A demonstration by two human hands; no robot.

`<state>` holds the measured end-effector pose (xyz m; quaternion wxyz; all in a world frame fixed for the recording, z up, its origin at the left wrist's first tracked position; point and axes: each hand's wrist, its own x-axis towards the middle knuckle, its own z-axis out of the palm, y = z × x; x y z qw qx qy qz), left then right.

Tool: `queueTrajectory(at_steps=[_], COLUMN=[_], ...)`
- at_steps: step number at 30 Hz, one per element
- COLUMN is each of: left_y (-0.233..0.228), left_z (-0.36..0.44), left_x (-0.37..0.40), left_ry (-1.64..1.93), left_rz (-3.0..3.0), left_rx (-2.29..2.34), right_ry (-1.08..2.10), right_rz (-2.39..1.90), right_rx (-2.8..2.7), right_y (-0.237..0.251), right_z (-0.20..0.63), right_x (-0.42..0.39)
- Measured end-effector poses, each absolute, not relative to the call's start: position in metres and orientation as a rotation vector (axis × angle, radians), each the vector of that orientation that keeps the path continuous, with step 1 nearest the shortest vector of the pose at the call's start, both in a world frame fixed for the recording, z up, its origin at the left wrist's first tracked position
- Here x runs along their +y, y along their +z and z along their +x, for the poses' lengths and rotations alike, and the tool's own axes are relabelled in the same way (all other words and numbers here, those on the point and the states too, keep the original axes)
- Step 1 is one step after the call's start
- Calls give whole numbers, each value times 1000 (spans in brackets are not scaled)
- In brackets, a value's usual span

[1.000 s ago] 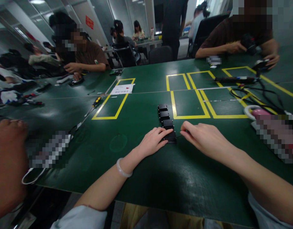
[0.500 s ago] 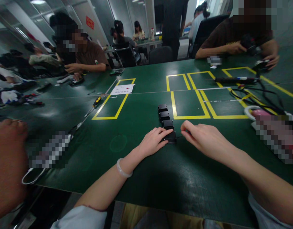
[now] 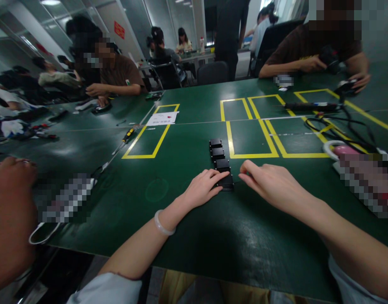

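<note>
Several small black boxes [image 3: 218,157] lie in a row on the green table [image 3: 187,219], running away from me. My left hand [image 3: 204,186], with a pale bangle on its wrist, rests flat with fingertips on the left side of the nearest black box [image 3: 226,182]. My right hand [image 3: 270,182] lies palm down just right of that box, fingers pointing toward it and spread loosely. Whether its fingertips touch the box is unclear. Neither hand grips anything.
Yellow tape rectangles [image 3: 249,139] mark the table beyond the boxes. A screwdriver [image 3: 126,137] and a white paper [image 3: 162,118] lie at the left. Cables [image 3: 336,122] and a pink object [image 3: 344,150] sit at the right. A co-worker's hand [image 3: 10,202] is at my far left; other people sit across.
</note>
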<state>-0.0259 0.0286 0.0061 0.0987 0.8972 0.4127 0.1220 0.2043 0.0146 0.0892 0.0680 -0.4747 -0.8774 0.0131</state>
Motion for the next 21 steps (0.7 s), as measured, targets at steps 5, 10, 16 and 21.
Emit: queueTrajectory(at_steps=[5,10,16,21], left_y=[6,7,7,5], left_z=[-26,-26,-25,-26], left_x=[28,28,28,29], left_ry=[356,363,358,350], left_rz=[2649,2644,2649,2655], left_rx=[1226,1224,1228,1230], right_ry=[97,110,36,149], right_rz=[-1397,-1391,-1399,-1294], right_rx=[-2614,-2626,-2678,-2663], right_y=[89,92,90,93], right_z=[205,204,205,204], right_x=[15,13,14,12])
